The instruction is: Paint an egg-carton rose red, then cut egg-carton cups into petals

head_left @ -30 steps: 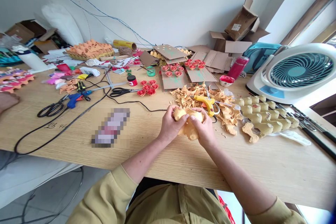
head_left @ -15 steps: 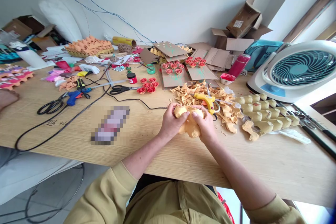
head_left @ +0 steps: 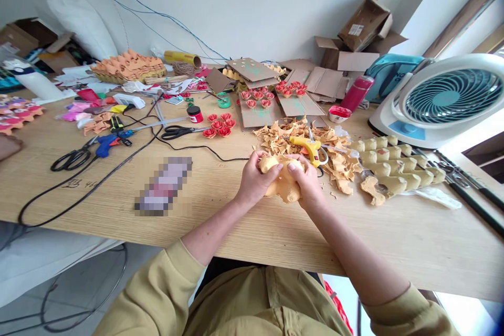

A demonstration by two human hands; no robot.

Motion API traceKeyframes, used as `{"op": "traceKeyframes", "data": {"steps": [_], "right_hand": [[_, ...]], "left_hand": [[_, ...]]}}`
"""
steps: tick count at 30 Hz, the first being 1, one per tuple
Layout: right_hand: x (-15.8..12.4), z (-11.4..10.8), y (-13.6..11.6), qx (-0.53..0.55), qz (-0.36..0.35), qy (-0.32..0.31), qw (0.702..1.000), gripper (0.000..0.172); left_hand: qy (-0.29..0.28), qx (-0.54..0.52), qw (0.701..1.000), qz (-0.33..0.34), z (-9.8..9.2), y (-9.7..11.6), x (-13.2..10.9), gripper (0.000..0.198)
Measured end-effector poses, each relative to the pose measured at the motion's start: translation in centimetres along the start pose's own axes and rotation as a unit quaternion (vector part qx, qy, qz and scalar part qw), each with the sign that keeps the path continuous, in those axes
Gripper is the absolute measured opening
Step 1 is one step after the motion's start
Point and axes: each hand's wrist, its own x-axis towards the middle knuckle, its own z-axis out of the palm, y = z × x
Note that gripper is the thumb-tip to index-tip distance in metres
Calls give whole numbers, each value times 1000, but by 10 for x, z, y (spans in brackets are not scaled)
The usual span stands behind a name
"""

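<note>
Between both hands, just above the table (head_left: 220,210), is a pale orange piece of egg carton (head_left: 284,185) with rounded cups. My left hand (head_left: 254,178) grips its left side, thumb pressed on top. On the other side my right hand (head_left: 307,181) holds it with the thumb likewise pressed in; the fingers of both hands are partly hidden behind the piece. Right behind the hands lies a heap of torn orange carton scraps (head_left: 342,165), with a yellow glue gun (head_left: 307,148) resting on it.
An egg tray (head_left: 409,170) and a fan (head_left: 444,100) stand at the right. Red paper flowers (head_left: 220,125), scissors (head_left: 177,132), a paint jar (head_left: 195,114) and a blue glue gun (head_left: 105,144) with a looping cord lie left. At the far left edge shows another person's hand (head_left: 8,146).
The view has shifted slightly, so everything sits a little further left and up. Both hands keep the same grip on the carton piece.
</note>
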Motion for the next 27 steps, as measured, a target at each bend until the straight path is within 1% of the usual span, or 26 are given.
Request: {"op": "traceKeyframes", "data": {"steps": [4,7,11,13,14,15,17,20,22,24,25,27], "right_hand": [[0,-1,0,11,11,-8,1000,50],[-1,-2,-1,-13,3,-26,1000,53],[-1,-2,-3,-32,-31,-72,996,56],[-2,0,-2,-61,-15,-93,994,55],[-2,0,-1,-76,-1,-102,992,54],[-2,1,0,-84,14,-110,990,54],[-3,2,2,-81,31,-110,990,54],[-1,1,5,-46,32,-85,995,53],[0,-1,8,-10,23,-68,997,52],[2,-4,10,26,22,-60,998,52],[2,-4,10,40,29,-59,997,52],[3,-6,9,63,55,-70,994,52]], "left_hand": [[-3,-11,1000,0,0,-3,1,39],[11,-14,1000,6,0,-7,2,40],[71,-23,997,8,-5,-15,10,42],[100,-27,994,13,-9,-18,13,42],[105,-25,994,17,-11,-19,14,42],[100,-21,995,19,-12,-20,15,43],[73,-23,997,15,-13,-22,14,45],[14,-60,998,-1,-9,-22,11,52],[-24,-96,995,-17,-6,-22,9,62],[-60,-121,990,-34,-3,-20,8,78],[-75,-128,988,-41,-3,-20,7,84],[-97,-134,985,-49,-3,-18,7,90]]}}
